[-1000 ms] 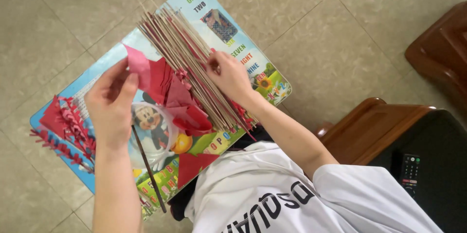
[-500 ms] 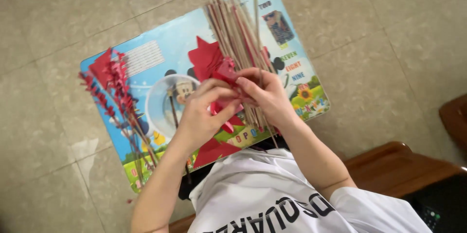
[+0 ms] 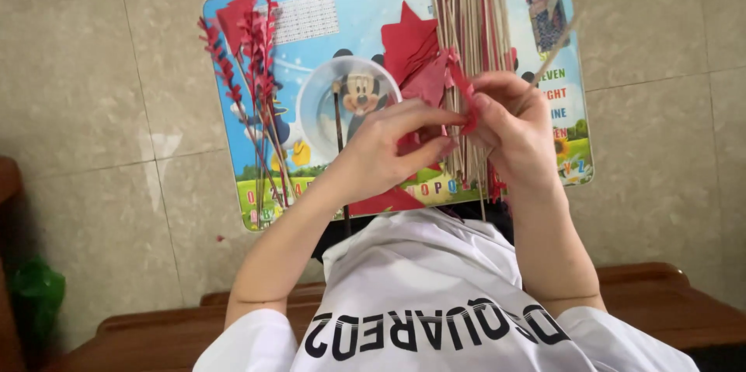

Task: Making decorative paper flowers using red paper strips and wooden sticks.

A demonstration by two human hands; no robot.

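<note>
**both hands pinching a red paper strip above the picture mat**

the left hand [image 3: 385,146] and right hand [image 3: 509,127] met over the near edge of the picture mat [image 3: 342,14], each closed on the red paper strip [image 3: 460,88], apparently to keep it taut against a thin stick [image 3: 556,49] in the right hand. loose sticks [image 3: 470,6] lay on the mat's right part, finished red stems [image 3: 249,69] on its left, a clear lid [image 3: 350,100] at centre.

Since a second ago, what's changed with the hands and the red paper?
The left hand came in from the side to meet the right hand; both now pinch one red paper strip on a stick. The stick bundle, finished red stems and clear bowl stayed put.
</note>
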